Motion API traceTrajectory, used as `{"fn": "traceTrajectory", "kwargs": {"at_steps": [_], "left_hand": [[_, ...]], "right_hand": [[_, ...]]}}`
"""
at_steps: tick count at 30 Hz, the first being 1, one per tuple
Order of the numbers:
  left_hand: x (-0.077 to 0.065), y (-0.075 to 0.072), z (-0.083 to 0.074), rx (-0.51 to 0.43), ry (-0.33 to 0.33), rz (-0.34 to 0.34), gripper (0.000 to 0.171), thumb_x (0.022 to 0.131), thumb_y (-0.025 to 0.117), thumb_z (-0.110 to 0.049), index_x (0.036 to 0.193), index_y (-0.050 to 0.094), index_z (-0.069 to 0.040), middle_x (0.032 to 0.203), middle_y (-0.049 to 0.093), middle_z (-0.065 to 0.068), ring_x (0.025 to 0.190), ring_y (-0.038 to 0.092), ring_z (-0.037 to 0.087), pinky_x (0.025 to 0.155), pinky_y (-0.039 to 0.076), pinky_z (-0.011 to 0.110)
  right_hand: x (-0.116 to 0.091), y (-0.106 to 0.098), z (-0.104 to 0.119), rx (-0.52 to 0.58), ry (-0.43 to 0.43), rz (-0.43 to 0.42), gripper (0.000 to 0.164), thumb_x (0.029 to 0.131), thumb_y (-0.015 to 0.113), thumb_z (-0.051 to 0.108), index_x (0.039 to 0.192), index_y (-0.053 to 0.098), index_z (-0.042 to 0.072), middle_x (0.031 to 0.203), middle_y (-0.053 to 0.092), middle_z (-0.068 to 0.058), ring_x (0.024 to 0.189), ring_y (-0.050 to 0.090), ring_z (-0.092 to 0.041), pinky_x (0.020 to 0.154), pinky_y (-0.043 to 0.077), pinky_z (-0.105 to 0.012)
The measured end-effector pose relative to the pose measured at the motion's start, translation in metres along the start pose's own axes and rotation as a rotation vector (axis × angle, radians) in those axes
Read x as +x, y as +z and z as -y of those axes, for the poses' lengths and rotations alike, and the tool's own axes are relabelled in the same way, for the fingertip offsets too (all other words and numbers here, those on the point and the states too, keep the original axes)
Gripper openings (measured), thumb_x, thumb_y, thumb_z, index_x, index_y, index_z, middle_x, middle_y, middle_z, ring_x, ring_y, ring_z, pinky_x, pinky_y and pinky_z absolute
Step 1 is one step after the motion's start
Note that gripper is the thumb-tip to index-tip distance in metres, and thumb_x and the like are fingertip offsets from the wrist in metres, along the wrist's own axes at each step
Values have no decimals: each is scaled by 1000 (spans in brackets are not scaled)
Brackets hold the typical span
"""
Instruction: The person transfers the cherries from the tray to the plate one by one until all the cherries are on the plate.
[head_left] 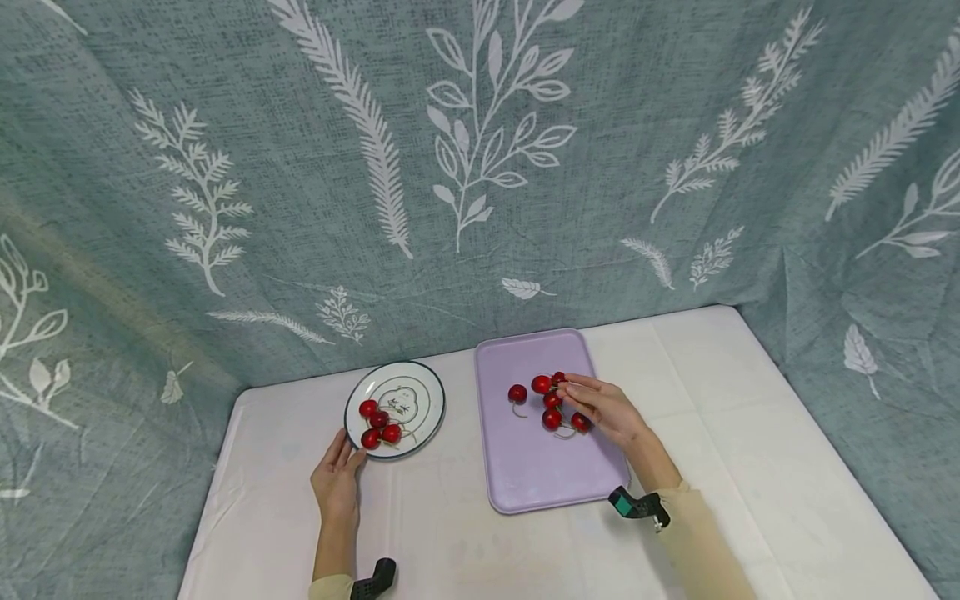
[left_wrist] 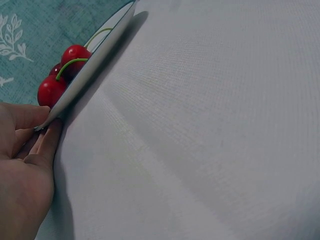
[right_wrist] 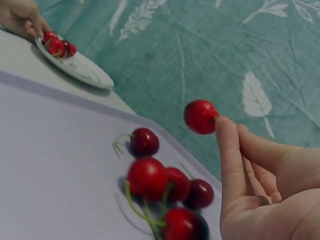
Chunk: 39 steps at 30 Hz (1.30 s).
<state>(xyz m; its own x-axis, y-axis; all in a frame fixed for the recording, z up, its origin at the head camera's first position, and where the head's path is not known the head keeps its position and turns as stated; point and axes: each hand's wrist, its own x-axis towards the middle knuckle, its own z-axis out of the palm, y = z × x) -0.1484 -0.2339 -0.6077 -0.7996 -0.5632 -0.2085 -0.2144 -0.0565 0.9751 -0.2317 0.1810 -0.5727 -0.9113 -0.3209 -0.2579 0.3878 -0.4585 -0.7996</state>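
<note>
Four cherries (head_left: 379, 419) lie on the plate (head_left: 426, 396) left of the purple tray (head_left: 532, 475); the left hand (head_left: 336, 485) pinches the plate, the right hand (head_left: 609, 412) one cherry (right_wrist: 200, 117) above the tray.

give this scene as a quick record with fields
left hand: pinches the edge of a round white plate with dark rim
right hand: pinches one round red cherry near its stem end
on plate: four round red cherries visible
right of plate: rectangular light-purple tray
on tray: more round red cherries with green stems
surface: white cloth
backdrop: blue-green fabric printed with white leaves
</note>
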Motion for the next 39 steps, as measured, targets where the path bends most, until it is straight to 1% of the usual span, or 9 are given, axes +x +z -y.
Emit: {"fn": "traceTrajectory", "kwargs": {"at_steps": [2,7,12,21,28,33,36,39], "left_hand": [[0,0,0,0,-1,1,61,93,57,4,149,36,-1,151,40,17,138,42,28,97,46,14],[-1,1,1,5,-3,6,60,93,57,3,150,36,-2,151,40,16,138,42,27,97,47,13],[0,-1,1,8,0,8,61,93,57,3,149,36,-2,151,41,16,138,42,27,97,46,13],[-2,-2,0,17,-3,10,61,93,57,3,150,36,-2,151,41,16,138,41,28,98,46,14],[-2,-1,-1,22,2,5,60,93,58,2,149,37,-2,151,40,16,138,41,28,98,46,14],[-1,-1,-1,18,0,5,60,93,58,2,149,37,-2,151,41,16,138,41,28,98,46,14],[-2,-1,-2,13,2,7,60,93,57,3,149,37,-2,151,40,16,138,41,28,98,46,15],[-2,-1,-2,12,5,11,60,93,57,3,149,37,-2,151,40,16,138,41,28,98,46,16]], "right_hand": [[1,4,-3,-3,3,24,52,99,46,-7,145,23,-19,100,71,-2,93,71,-11,93,54,-24],[4,16,-10,41,0,38,52,99,42,-11,144,19,-20,98,71,-3,91,71,-12,87,57,-21],[8,24,-16,43,6,67,52,99,39,-12,146,16,-19,99,70,-4,92,70,-12,88,56,-20],[10,38,-27,47,34,94,51,99,41,-10,145,21,-18,103,69,-6,94,70,-13,89,56,-21],[14,54,-32,34,34,115,48,99,44,-9,142,25,-20,104,70,-8,95,70,-15,95,54,-26],[17,67,-38,30,58,110,48,98,45,-10,141,27,-20,100,70,-6,93,71,-13,91,56,-25],[20,73,-42,28,59,121,49,98,45,-10,141,26,-21,102,70,-7,93,70,-14,91,56,-24],[21,78,-46,42,74,117,48,98,45,-9,142,28,-19,105,69,-9,94,70,-14,91,56,-25]]}}
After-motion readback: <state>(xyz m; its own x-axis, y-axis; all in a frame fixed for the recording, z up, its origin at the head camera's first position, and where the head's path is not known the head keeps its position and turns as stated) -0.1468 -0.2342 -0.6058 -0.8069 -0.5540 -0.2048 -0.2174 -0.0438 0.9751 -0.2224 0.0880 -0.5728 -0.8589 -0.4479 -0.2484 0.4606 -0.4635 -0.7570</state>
